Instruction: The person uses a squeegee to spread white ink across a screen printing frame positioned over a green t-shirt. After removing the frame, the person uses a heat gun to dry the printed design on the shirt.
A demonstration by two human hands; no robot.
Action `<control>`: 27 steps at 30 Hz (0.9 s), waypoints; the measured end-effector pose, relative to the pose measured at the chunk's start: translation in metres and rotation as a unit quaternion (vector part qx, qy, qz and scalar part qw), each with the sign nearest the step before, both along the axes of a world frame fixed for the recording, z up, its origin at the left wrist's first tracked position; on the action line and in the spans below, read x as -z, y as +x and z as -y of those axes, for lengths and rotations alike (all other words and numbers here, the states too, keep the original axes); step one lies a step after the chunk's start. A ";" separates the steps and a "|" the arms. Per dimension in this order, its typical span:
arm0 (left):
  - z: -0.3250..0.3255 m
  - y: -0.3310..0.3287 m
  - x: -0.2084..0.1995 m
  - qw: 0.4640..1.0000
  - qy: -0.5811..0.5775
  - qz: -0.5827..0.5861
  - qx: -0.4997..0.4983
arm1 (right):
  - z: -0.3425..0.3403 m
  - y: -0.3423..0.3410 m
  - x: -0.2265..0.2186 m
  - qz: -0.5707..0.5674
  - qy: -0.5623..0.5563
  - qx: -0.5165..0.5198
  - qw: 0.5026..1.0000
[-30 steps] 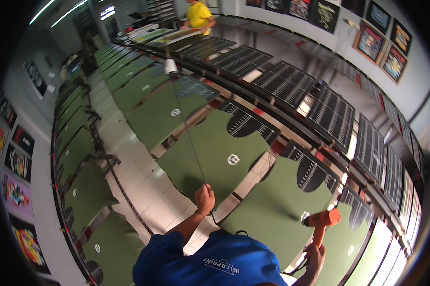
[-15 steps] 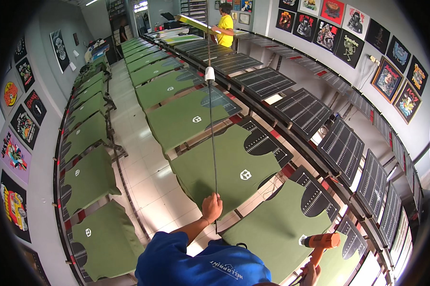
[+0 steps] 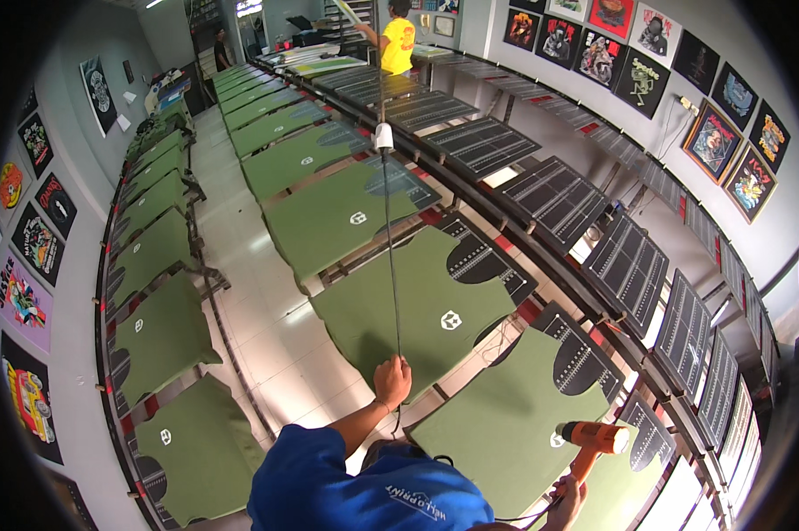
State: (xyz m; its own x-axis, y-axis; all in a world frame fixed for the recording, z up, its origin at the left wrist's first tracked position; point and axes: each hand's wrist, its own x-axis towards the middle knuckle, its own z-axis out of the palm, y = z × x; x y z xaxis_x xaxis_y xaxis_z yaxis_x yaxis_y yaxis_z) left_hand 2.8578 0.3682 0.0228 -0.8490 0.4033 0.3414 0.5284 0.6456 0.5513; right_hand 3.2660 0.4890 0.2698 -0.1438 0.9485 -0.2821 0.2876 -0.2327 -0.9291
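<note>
My left hand (image 3: 392, 380) is closed round a black cable (image 3: 391, 265) that hangs down from above, with a white plug connector (image 3: 382, 137) partway along it. In my right hand (image 3: 569, 500), at the lower right, is the handle of an orange heat gun (image 3: 597, 437). Its dark nozzle faces left, just over the small white emblem (image 3: 556, 439) on a green shirt piece (image 3: 497, 407). Another green shirt piece (image 3: 373, 305), bearing a white emblem (image 3: 451, 319), lies flat on a dark board beyond my left hand.
Rows of boards with green shirt pieces (image 3: 315, 212) run into the distance. Bare black boards (image 3: 554, 203) line the right, past a dark rail (image 3: 541, 257). A tiled aisle (image 3: 258, 243) separates the left row (image 3: 156, 332). A person in yellow (image 3: 398, 42) stands far off, holding a flat panel.
The heat gun has shifted slightly left and up with my right hand. My left hand stays on the cable. Farther off, the person in yellow has tilted the panel up.
</note>
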 end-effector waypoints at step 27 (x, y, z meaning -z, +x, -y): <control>0.017 0.353 -0.188 0.938 0.242 0.235 0.073 | -0.080 0.499 0.056 -0.129 -0.035 0.055 0.989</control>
State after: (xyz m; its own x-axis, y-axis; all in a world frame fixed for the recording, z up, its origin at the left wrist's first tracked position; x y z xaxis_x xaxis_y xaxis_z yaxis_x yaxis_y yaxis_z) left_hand 3.2110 0.3507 0.2111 -0.8991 0.4220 0.1167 0.2171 0.1984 0.9558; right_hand 3.7649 0.5693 0.2141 -0.1166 0.9417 -0.3155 0.0115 -0.3164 -0.9486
